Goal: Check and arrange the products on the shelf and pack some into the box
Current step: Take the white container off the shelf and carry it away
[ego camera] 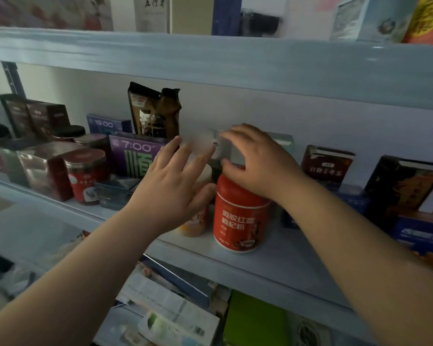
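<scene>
Red plastic marks the canister (pixel 240 221) that is stood upright near the front edge of the pale shelf (pixel 272 265), directly below the right hand (pixel 258 158). That hand is held over the canister's lid, with its fingers curled over the top of a blurred pale box (pixel 210 143) and the thumb set against the box's lower edge, so that the box is pinched just behind and above the canister. The left hand (pixel 170 191) is raised just left of the red canister, with its fingers straight and spread wide and nothing held in it. Its fingertips are brought close to the left end of the pale box, though contact cannot be told through the blur. A peach canister (pixel 198 221) is partly hidden behind the left palm, beside the red one. A purple box (pixel 133 158) and a tall dark pouch (pixel 155 113) are seen left of the hands, and a dark red box (pixel 327 163) to the right.
</scene>
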